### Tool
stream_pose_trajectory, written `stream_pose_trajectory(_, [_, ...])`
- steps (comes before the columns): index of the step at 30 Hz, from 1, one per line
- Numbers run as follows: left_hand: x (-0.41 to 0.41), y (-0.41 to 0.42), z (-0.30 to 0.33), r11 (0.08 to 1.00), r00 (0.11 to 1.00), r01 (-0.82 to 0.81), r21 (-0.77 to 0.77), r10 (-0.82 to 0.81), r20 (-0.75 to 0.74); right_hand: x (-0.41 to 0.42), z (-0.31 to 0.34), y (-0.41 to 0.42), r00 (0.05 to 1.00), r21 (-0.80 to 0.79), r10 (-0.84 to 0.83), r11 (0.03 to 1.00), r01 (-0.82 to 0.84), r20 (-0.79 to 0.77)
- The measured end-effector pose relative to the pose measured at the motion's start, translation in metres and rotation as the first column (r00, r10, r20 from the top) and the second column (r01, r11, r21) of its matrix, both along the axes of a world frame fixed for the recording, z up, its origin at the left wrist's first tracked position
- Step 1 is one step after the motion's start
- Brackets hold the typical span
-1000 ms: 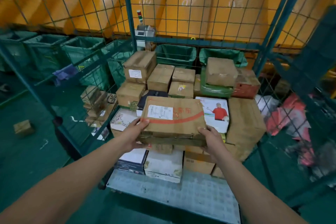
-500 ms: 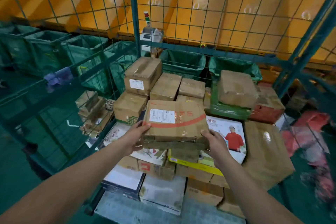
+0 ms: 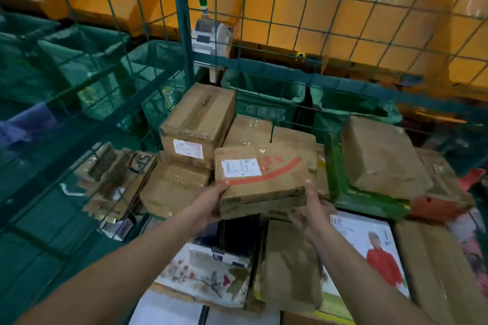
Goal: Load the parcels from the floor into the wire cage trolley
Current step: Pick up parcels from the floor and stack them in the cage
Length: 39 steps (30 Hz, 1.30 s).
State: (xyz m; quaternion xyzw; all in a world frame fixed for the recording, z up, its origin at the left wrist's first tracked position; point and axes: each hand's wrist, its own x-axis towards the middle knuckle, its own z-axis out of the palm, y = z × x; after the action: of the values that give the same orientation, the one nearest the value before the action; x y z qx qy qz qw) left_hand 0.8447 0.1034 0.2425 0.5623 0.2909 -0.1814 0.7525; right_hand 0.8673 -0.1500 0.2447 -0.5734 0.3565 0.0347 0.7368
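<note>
Both grips clamp the flat parcel (image 3: 264, 177), left hand (image 3: 208, 204) and right hand (image 3: 313, 208) on its near corners, long axis crosswise, the stacked boxes (image 3: 248, 130) just beyond.

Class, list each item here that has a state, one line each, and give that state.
Flat brown cardboard parcel with red stripe: held above the stack.
Left hand: grips its left end.
Right hand: grips its right end.
Green wire cage trolley: partly loaded.
</note>
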Motion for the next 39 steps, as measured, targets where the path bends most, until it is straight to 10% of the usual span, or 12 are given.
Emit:
stream_pose_trajectory(8, [0.08, -0.035, 0.005, 0.964, 0.989, 0.148, -0.221, -0.142, 0.044, 0.105, 0.009, 0.063, 0.888, -0.227, 0.454, 0.874, -0.429, 0.069])
stream_pose_trajectory(12, [0.103, -0.03, -0.012, 0.938, 0.951, 0.307, -0.158, -0.309, 0.01, 0.145, -0.008, 0.07, 0.821, -0.075, 0.565, 0.818, -0.57, -0.073])
stream_pose_trajectory(22, [0.176, 0.019, -0.044, 0.98, 0.98, 0.197, 0.021, -0.198, 0.033, 0.191, -0.045, 0.096, 0.929, -0.346, 0.37, 0.872, -0.346, 0.004])
stream_pose_trajectory(39, [0.177, 0.014, -0.038, 0.978, 0.975, 0.201, 0.052, -0.205, 0.082, 0.154, -0.026, 0.093, 0.931, -0.031, 0.362, 0.932, -0.361, 0.041])
